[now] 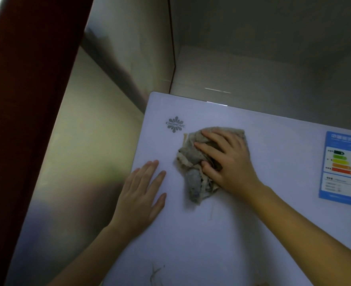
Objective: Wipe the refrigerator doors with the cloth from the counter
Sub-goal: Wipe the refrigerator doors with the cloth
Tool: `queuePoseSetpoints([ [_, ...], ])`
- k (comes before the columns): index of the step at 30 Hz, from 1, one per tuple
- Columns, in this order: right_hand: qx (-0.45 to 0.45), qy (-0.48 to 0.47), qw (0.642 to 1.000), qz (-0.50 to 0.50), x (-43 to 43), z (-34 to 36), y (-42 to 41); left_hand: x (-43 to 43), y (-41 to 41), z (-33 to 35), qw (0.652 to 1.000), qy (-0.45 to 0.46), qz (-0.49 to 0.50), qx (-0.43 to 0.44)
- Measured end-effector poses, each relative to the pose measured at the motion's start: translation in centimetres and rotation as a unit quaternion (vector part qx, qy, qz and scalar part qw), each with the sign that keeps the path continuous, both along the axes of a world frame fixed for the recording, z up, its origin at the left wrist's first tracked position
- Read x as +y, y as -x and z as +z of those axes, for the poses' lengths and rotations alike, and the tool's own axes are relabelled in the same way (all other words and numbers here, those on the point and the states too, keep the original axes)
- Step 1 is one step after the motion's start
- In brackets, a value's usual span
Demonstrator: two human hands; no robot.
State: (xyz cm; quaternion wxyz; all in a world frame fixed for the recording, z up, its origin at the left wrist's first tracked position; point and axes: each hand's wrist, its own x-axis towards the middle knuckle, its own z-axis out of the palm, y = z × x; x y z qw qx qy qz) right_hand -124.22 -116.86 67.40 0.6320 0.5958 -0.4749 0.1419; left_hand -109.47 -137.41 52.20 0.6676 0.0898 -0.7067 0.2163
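Left hand [141,195] lies flat on the white refrigerator door [253,234], fingers straight and close together, near the door's left edge. Right hand [230,162] presses the crumpled grey cloth [192,180] against the same door, fingers extended and slightly spread, below and right of the KINGHOME logo [175,124]. A blue energy label [343,168] sits near the door's right edge, well apart from the cloth.

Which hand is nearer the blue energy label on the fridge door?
Right. The right hand presses the cloth on the refrigerator door, left of the energy label. The left hand lies flat near the door's left edge, farther away.
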Motion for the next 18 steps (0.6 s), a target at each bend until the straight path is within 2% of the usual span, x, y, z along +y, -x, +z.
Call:
queuePoseSetpoints([
  [2,-0.005,0.009,1.000,-0.004,0.9,1.6,0.4,-0.1,0.0,0.0,1.000,0.000,-0.003,-0.002],
  [5,-0.076,0.072,0.994,-0.008,0.6,3.2,-0.4,-0.1,0.0,-0.1,1.000,-0.002,-0.007,-0.002],
  [7,-0.090,0.071,0.993,-0.016,-0.7,3.3,-1.4,0.0,0.1,-0.1,1.000,-0.006,-0.013,0.000],
  [9,-0.065,0.022,0.997,-0.019,-1.8,2.8,-2.1,0.1,0.1,-0.1,1.000,-0.009,-0.021,0.001],
  [12,0.026,-0.086,0.996,-0.022,-2.1,1.3,-1.7,0.1,0.0,-0.1,1.000,-0.010,-0.021,-0.004],
  [14,0.062,-0.113,0.991,-0.029,-1.3,1.2,-1.1,0.1,-0.2,-0.1,1.000,-0.011,-0.020,-0.004],
  [16,0.039,-0.066,0.997,-0.024,-0.6,1.7,-0.8,0.1,-0.2,-0.1,1.000,-0.009,-0.023,-0.002],
  [18,-0.037,0.020,0.999,-0.013,-0.7,2.0,-1.1,0.2,-0.2,-0.1,1.000,-0.011,-0.022,-0.005],
])
